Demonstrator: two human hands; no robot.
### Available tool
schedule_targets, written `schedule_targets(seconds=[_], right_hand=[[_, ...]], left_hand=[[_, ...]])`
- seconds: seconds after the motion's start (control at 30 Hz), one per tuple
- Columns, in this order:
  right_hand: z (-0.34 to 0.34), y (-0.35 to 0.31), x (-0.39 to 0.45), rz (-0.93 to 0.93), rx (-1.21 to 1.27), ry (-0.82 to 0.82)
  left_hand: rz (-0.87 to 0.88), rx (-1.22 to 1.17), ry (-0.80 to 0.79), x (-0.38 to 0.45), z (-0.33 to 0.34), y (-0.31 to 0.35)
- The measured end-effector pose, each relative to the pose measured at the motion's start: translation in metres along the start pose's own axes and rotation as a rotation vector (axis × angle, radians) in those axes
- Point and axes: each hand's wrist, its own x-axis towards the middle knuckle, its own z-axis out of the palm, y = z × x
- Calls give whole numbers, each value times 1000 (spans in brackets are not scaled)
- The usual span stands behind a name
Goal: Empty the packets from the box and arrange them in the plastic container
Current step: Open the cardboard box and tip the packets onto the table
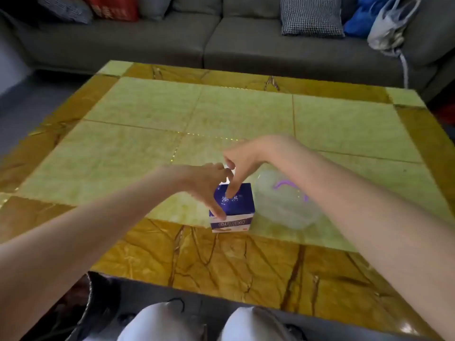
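Note:
A small blue and white box point(240, 207) stands upright on the table point(147, 143), near its front edge. My left hand point(209, 185) holds the box from the left, thumb down its front left corner and fingers over the far top edge. My right hand point(238, 161) reaches in from the right above the box, and one finger points down onto the box's top face. A clear plastic container point(288, 200) with purple marks sits just right of the box, partly behind my right forearm. No packets are visible.
The table has a pale green centre and a brown marbled border. A grey sofa point(221, 43) with cushions and blue and white bags point(384, 23) stands beyond the far edge. My knees point(209, 323) are below the table's front edge.

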Motion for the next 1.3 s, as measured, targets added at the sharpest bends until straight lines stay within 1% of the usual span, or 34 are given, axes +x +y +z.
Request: schedule_targets(seconds=[0.07,0.13,0.2,0.23,0.3,0.37,0.5,0.6,0.7,0.77,0.83,0.87,0.9,0.97,1.0,1.03,1.1,1.17,1.23,1.27,1.3], right_hand=[[11,0,18,10,-50,-46],[12,-2,26,31,-63,-99],[17,-10,23,2,-88,-117],[19,-13,20,2,-103,-83],[27,-22,9,56,-179,19],[39,-30,-3,97,-179,133],[61,-36,-17,118,-58,300],[69,-32,-23,94,72,366],[71,-23,-30,48,200,440],[73,-14,-31,51,365,544],[75,-3,-25,105,575,663],[76,1,-21,156,622,720],[78,3,-17,231,603,796],[83,2,-10,439,439,985],[84,0,-8,488,377,1054],[84,-2,-6,484,366,1100],[82,-2,-4,409,458,1072],[81,-7,-6,364,529,914],[82,-14,-8,323,576,763],[83,-17,-9,311,614,720],[83,-19,-11,304,642,715]], left_hand=[[-10,-3,-23,8,5,2],[-36,-79,-37,8,2,3],[-9,-145,18,6,9,5],[-5,-173,84,2,15,3],[-24,-216,243,-3,29,-2],[-41,-282,376,-11,42,-3],[-38,-301,537,-20,63,0],[-20,-379,597,-25,71,5],[-35,-495,601,-27,74,5],[-38,-588,595,-27,74,4],[-39,-659,602,-26,74,4],[-44,-684,601,-27,74,4],[-48,-709,594,-26,74,3],[-45,-773,568,-24,73,2],[-42,-810,550,-24,73,0],[-36,-849,536,-25,72,-2],[-6,-928,518,-27,72,-5],[24,-984,549,-30,75,-7],[35,-1029,639,-31,78,-6],[37,-1029,692,-32,80,-3],[34,-1010,742,-32,82,-2]])
